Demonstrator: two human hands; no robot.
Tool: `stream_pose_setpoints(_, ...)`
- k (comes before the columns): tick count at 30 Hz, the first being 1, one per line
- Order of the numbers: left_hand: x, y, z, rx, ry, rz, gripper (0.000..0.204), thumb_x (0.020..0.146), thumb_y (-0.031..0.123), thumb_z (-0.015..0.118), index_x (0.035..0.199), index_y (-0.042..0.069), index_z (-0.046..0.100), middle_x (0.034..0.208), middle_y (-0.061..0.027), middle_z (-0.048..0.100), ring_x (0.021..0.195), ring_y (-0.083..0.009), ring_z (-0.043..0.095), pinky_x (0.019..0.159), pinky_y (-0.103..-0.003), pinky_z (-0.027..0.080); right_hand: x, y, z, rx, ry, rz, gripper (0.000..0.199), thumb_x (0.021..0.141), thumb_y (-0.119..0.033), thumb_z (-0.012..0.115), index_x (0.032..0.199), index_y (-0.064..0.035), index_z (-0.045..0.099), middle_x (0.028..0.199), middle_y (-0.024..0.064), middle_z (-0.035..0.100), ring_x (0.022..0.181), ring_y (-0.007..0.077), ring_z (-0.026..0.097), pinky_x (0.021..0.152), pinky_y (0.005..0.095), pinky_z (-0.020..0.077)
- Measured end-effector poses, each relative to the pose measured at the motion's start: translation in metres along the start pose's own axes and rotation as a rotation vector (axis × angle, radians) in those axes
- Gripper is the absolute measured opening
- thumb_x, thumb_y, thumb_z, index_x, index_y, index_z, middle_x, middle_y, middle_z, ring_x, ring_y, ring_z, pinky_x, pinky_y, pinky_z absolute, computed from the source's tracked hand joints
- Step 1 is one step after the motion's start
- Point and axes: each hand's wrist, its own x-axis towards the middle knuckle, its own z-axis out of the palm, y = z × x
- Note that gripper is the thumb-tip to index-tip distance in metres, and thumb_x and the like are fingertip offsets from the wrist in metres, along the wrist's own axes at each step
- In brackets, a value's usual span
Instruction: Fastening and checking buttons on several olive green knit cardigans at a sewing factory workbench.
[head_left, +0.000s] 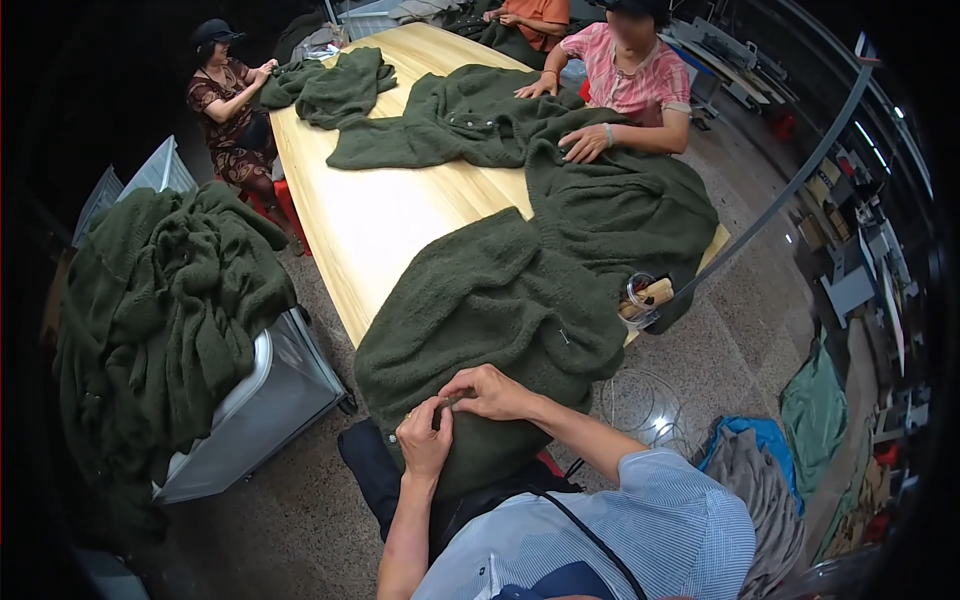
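Observation:
A dark green fuzzy knit cardigan (470, 290) lies over the table's near end and hangs down onto my lap. My left hand (425, 440) is closed in a pinch on its near part. Fingertips of my right hand (492, 393) meet the left ones there, also pinched on the knit. The exact bit between the fingers is too small to make out. Close beside my left hand shows a small pale button (392, 438). A short light mark, perhaps a pin or thread, sits on the cloth (563, 336) farther right.
The wooden table (350, 215) holds more green knits (450, 120). A clear tub of small tools (645, 295) stands at its right edge. At left, a grey bin (275, 400) overflows with green garments (180, 300). Co-workers (640, 80) sit around the table. A grey pole (780, 200) rises at right.

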Motion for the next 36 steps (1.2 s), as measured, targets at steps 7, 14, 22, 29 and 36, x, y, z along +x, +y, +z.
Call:
stream_pose_setpoints(7, 0.006, 0.002, -0.004, -0.084, -0.011, 0.0, 0.014, 0.094, -0.001, 0.083, 0.109, -0.001, 0.082, 0.098, -0.0154, 0.084, 0.082, -0.0258, 0.083, 0.076, -0.036, 0.062, -0.003, 0.009, -0.002, -0.002, 0.04, -0.094, 0.027, 0.093, -0.003, 0.082, 0.12, -0.0025, 0.087, 0.114, 0.0198, 0.086, 0.103, 0.0333, 0.083, 0.094, 0.0405, 0.063)
stream_pose_setpoints(14, 0.005, -0.001, -0.009, -0.275, -0.088, -0.24, 0.014, 0.096, -0.001, 0.085, 0.11, -0.003, 0.085, 0.086, -0.0055, 0.083, 0.072, -0.005, 0.071, 0.066, -0.025, 0.055, -0.006, 0.007, 0.004, -0.023, 0.108, -0.06, 0.021, 0.097, -0.007, 0.08, 0.115, -0.0026, 0.088, 0.109, 0.019, 0.086, 0.099, 0.0303, 0.084, 0.09, 0.0392, 0.0633)
stream_pose_setpoints(22, 0.005, -0.007, -0.008, -0.371, -0.109, -0.385, 0.015, 0.097, -0.003, 0.084, 0.112, -0.002, 0.086, 0.088, -0.0007, 0.083, 0.072, -0.0042, 0.069, 0.069, -0.023, 0.054, -0.005, 0.001, 0.007, -0.007, 0.155, 0.029, 0.02, 0.096, -0.008, 0.079, 0.113, -0.003, 0.088, 0.102, 0.017, 0.086, 0.091, 0.0228, 0.082, 0.086, 0.0359, 0.0626)
stream_pose_setpoints(29, 0.011, -0.018, -0.012, -0.639, -0.181, -0.526, 0.018, 0.098, -0.008, 0.082, 0.116, -0.003, 0.085, 0.101, -0.0057, 0.085, 0.087, -0.0071, 0.076, 0.08, -0.022, 0.059, 0.004, 0.014, -0.005, 0.242, 0.036, 0.07, 0.02, 0.095, -0.005, 0.079, 0.112, -0.0017, 0.088, 0.09, 0.006, 0.083, 0.086, 0.0086, 0.072, 0.081, 0.0302, 0.0581)
stream_pose_setpoints(36, 0.009, -0.023, -0.024, -0.752, -0.282, -0.551, 0.023, 0.1, -0.011, 0.078, 0.121, -0.006, 0.082, 0.109, -0.0095, 0.085, 0.097, -0.0108, 0.079, 0.089, -0.024, 0.063, 0.004, 0.016, -0.007, 0.291, -0.058, 0.123, 0.021, 0.095, -0.004, 0.082, 0.114, -0.0002, 0.088, 0.093, 0.0054, 0.084, 0.087, 0.0087, 0.072, 0.082, 0.0293, 0.0582)
